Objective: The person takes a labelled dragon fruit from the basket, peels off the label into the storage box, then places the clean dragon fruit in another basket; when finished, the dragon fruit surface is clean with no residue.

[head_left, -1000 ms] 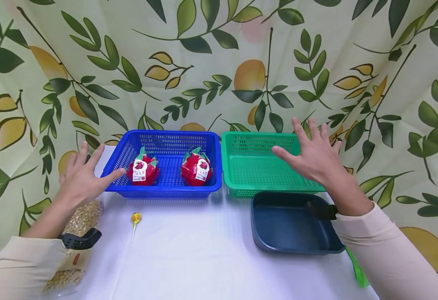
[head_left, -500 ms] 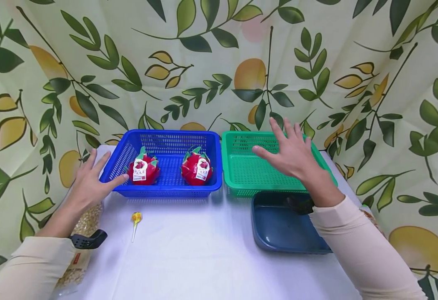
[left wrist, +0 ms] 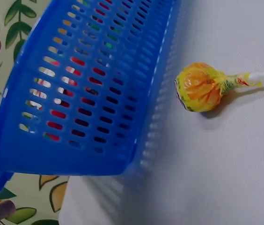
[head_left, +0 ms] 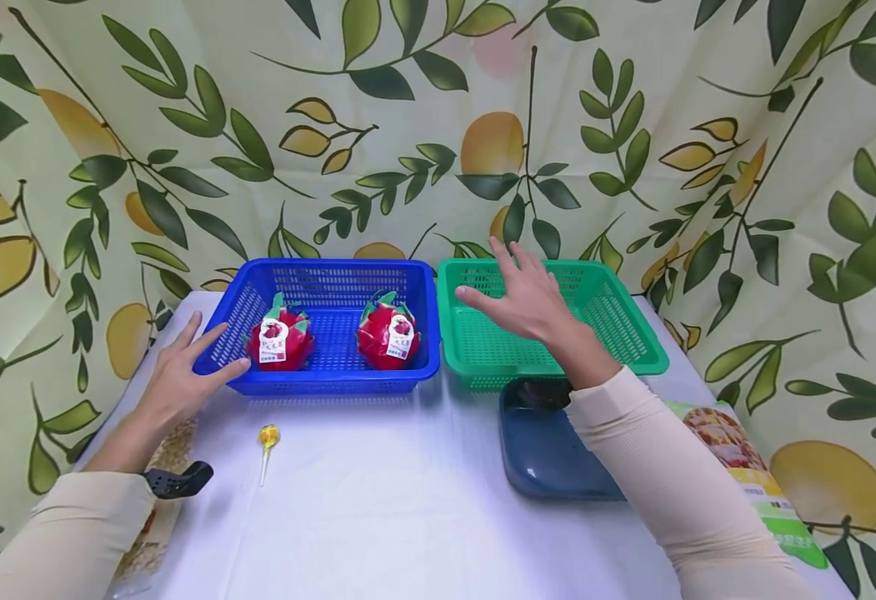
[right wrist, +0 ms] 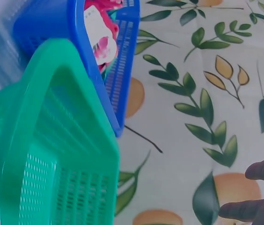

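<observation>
Fingers spread wide, nothing gripped: we see the left hand [head_left: 173,377] beside the front-left corner of the blue basket [head_left: 317,380], the right hand [head_left: 525,305] above the green basket [head_left: 475,368], both slotted plastic, near the far edge of the table [head_left: 377,500]. By our reading, handling has yet to begin: two round, leafy-scaled dragon fruits [head_left: 299,343] lie unheld near the blue basket's front corners, a crinkle-wrapped lollipop [head_left: 268,436] off its front edge.
</observation>
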Motion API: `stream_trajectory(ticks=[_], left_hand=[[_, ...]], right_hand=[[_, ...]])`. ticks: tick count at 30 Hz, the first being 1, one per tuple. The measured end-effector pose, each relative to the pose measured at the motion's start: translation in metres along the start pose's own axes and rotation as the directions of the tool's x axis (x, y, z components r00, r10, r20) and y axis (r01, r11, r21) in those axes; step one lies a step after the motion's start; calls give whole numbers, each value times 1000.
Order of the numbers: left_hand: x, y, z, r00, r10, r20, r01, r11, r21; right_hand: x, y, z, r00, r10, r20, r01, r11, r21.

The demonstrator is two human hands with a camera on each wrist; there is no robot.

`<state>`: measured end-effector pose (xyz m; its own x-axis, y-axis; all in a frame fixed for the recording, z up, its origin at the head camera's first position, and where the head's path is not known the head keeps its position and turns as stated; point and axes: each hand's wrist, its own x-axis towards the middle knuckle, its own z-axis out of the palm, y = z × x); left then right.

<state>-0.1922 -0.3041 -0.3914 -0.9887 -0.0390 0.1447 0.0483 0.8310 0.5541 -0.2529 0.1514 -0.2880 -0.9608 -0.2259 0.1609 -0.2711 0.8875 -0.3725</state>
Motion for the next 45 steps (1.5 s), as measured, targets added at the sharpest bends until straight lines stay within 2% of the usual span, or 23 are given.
stream_trajectory(ticks=[9, 18, 28, 34, 40, 45], left_hand=[[2, -14, 9, 999, -36, 11, 36, 999, -3], [3, -13, 13, 998, -57, 23, 58, 998, -29], [2, -14, 17, 998, -59, -3, 59, 997, -49], [2, -14, 17, 998, -69, -5, 69, 996, -48], [3, -13, 16, 997, -79, 0, 79, 996, -44], [1, -14, 17, 997, -74, 0, 74, 996, -39]], right_hand=[[19, -31, 28, 998, -13, 66, 7, 996, 93], [32, -54, 52, 992, -17, 128, -8, 982, 190], [47, -74, 76, 978, -16, 209, -38, 966, 255], [62, -84, 87, 952, 29, 305, -114, 957, 265], [76, -90, 96, 904, 85, 419, -205, 946, 249], [83, -88, 106, 870, 111, 481, -239, 947, 214]])
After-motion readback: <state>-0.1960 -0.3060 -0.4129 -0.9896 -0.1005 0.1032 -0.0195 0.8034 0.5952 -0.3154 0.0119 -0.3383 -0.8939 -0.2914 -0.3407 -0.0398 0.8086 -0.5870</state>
